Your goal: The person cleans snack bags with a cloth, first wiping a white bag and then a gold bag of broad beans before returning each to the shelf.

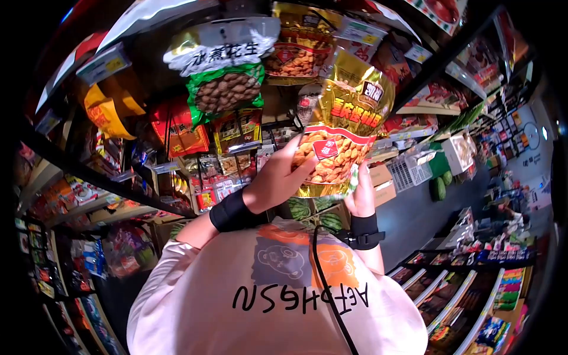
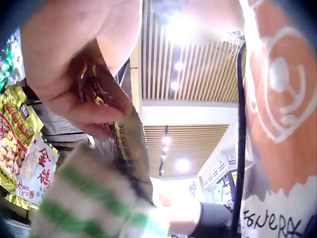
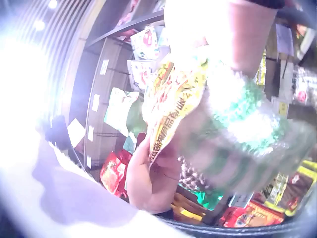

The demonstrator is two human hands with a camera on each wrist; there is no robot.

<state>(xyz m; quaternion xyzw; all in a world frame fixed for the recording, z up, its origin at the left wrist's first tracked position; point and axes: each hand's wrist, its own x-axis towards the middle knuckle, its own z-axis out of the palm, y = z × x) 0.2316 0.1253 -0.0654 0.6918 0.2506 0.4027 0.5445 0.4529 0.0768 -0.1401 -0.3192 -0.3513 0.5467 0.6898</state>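
Observation:
A gold bag of coated peanuts is held up in front of the chest, tilted, its printed front showing in the head view. My left hand grips its left edge, thumb across the front; the left wrist view shows the fingers curled round the bag's edge. At the lower right edge is my right hand, its fingers partly hidden behind the bag. A blurred green-and-white striped package hangs from the right hand, behind the gold bag; only a sliver shows in the head view.
Shelves of snack bags stand ahead, with a white-and-green peanut bag and another gold peanut bag hanging at the front. Price tags line the shelf edges. Watermelons lie below the hands. An aisle floor runs off to the right.

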